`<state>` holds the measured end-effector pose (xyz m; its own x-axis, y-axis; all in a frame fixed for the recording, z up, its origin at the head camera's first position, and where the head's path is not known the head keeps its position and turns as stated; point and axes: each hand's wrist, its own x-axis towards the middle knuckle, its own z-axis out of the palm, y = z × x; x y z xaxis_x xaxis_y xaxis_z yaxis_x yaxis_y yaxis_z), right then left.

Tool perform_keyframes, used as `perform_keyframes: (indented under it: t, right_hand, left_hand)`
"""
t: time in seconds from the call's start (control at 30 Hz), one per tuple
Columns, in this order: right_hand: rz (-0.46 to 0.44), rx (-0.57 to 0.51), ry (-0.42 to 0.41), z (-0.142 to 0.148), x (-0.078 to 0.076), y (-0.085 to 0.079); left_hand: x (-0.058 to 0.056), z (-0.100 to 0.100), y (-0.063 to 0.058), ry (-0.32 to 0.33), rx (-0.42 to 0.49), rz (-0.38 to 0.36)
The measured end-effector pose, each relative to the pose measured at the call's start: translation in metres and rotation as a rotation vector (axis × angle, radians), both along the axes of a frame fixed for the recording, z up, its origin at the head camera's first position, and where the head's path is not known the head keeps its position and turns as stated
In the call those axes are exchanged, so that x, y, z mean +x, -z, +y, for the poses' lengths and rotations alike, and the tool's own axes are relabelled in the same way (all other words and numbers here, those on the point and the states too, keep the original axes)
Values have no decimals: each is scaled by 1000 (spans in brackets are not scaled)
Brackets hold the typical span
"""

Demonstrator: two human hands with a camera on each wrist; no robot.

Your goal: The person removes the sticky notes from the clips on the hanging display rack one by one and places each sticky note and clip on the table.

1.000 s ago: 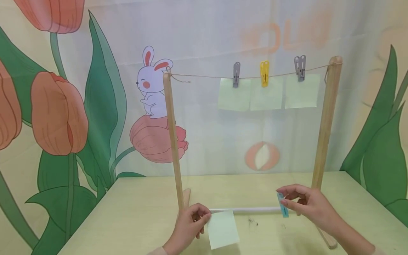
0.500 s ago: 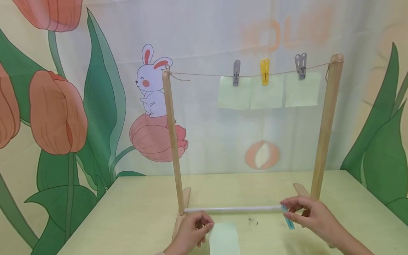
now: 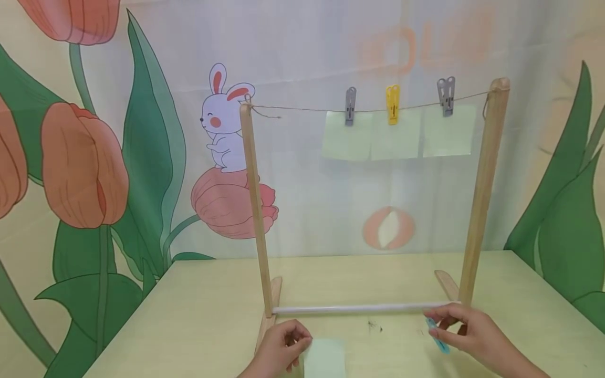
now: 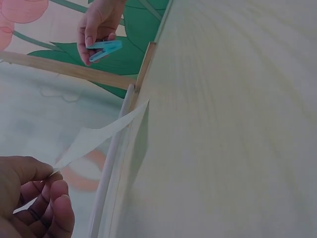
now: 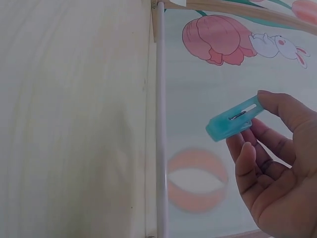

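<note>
My left hand [image 3: 282, 346] pinches a pale green paper sheet [image 3: 324, 358] at its upper left corner, low in front of the wooden frame. In the left wrist view the sheet [image 4: 94, 140] is seen nearly edge-on, slanting from thumb and fingertips over the table. My right hand [image 3: 475, 332] holds a blue clothespin [image 3: 438, 336] between thumb and fingers, near the frame's right foot. The right wrist view shows the clothespin [image 5: 233, 119] gripped by its handle end, the other end pointing away from the hand.
A twine line [image 3: 298, 108] runs between two wooden posts [image 3: 483, 194]. Three green sheets [image 3: 396, 142] hang there under grey clothespins [image 3: 350, 106] and a yellow clothespin [image 3: 393, 104]. A white rod [image 3: 364, 308] joins the posts low down on the table [image 3: 189, 315]. Behind stands a printed curtain [image 3: 312, 210].
Both hands have come down toward the near side, the sheet dropping partly out of the head view. The right hand has also shifted slightly right, with the blue clothespin tilting.
</note>
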<state>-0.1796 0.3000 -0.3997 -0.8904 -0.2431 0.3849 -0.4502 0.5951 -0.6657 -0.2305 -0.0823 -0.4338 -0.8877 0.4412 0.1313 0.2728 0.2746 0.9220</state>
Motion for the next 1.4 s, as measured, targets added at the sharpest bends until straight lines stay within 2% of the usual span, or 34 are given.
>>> perform_keyframes:
  t: [0.2, 0.33, 0.43, 0.6, 0.77, 0.97, 1.4]
  right_hand:
    - [-16, 39, -15, 7, 0, 10]
    - [-33, 92, -25, 12, -1, 15]
    - [-30, 129, -48, 16, -3, 20]
    - [-57, 160, -71, 22, -5, 27]
    - [-96, 208, -78, 27, -6, 30]
    - [-121, 254, -71, 29, -8, 34]
    - [-233, 381, 33, 22, -9, 35]
  left_hand:
    - [0, -7, 2, 12, -21, 6]
    - [-1, -11, 5, 67, -20, 43]
    - [-1, -13, 8, 92, -25, 40]
    - [-1, -15, 10, 51, -70, -8]
    - [0, -15, 10, 15, -126, 23]
    - [1, -15, 13, 6, -166, 58]
    - [1, -15, 17, -4, -218, 107]
